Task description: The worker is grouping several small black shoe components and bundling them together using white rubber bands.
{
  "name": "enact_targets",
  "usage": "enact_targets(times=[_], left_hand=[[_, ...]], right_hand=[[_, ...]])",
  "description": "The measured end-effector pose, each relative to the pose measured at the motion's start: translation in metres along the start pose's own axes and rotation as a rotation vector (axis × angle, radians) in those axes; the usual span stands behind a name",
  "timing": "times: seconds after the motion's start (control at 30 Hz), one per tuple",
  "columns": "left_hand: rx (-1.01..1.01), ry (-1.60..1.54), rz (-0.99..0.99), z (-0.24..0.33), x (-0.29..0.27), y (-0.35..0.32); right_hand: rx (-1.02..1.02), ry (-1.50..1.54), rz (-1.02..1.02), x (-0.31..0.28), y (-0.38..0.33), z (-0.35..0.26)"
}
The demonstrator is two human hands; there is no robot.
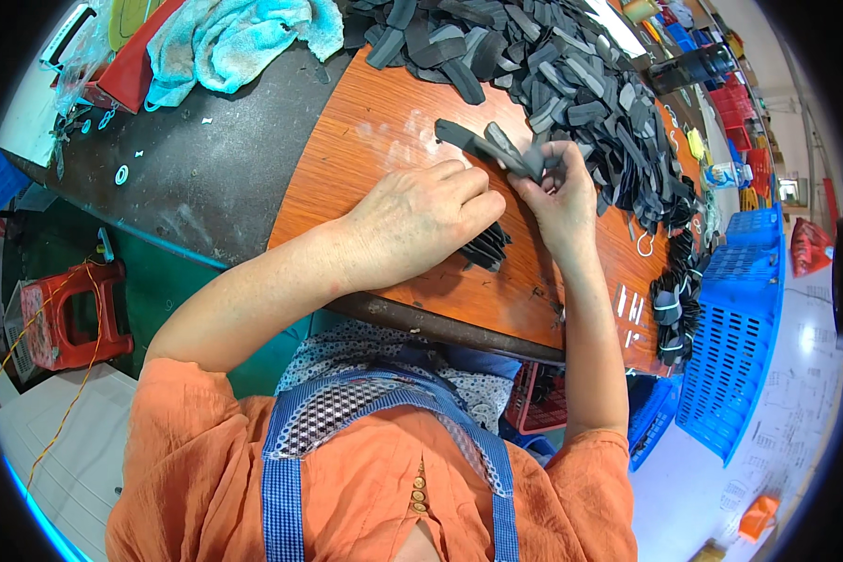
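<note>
Along the front of the person, the wood-grain surface (332, 173) spreads widest, its left edge curving against a dark, scuffed tabletop (244, 150). A perforated blue crate (729, 356) stands beyond the right edge. Black strips lie in a broad heap (571, 80), loose and overlapping, banked along the far edge and down the right side. A pale blue towel (239, 42) sits crumpled on the dark tabletop, off the far left corner; a red stool (75, 314) is on the green floor, well left of the surface. Left hand (417, 215) over the middle of the surface, back upward, fingers curled in, tips hidden. Right hand (564, 192) just beside it, toward the right edge, thumb and fingers nearly together, pinching dark strips (482, 145) at one end; these slant toward the far left corner, blurred at the grip, so their count cannot be told. Tied black bundles (676, 309) crowd the right edge toward the near corner. A short dark stack (485, 248) shows below the left hand, near the near edge; whether those fingers grip it, cannot tell. Smallest: slim white pieces (629, 307) near the near right corner, and a white ring (122, 175) on the dark tabletop.
</note>
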State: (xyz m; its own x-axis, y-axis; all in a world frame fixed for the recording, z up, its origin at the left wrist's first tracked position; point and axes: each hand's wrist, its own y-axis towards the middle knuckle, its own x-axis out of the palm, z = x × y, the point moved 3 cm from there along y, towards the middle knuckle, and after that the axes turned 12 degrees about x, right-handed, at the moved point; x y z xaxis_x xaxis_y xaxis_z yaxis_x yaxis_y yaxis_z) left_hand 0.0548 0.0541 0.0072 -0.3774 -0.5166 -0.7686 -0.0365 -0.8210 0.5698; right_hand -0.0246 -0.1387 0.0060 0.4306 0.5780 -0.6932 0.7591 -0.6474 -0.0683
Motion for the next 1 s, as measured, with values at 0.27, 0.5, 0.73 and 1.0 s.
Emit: enact_targets(times=[0.27, 0.5, 0.73, 1.0], left_hand=[[-0.075, 0.029, 0.059, 0.0, -0.006, 0.002], [0.01, -0.066, -0.051, -0.001, 0.004, -0.001], [0.005, -0.098, -0.069, 0.0, 0.001, 0.0], [-0.028, 0.034, 0.043, 0.001, -0.002, 0.003]], right_hand=[[-0.084, 0.119, -0.068, -0.008, -0.008, 0.009], [-0.097, -0.18, -0.119, -0.004, -0.016, -0.033], [-0.184, -0.428, 0.078, 0.008, -0.011, -0.031], [-0.133, -0.345, 0.005, 0.01, -0.016, -0.025]])
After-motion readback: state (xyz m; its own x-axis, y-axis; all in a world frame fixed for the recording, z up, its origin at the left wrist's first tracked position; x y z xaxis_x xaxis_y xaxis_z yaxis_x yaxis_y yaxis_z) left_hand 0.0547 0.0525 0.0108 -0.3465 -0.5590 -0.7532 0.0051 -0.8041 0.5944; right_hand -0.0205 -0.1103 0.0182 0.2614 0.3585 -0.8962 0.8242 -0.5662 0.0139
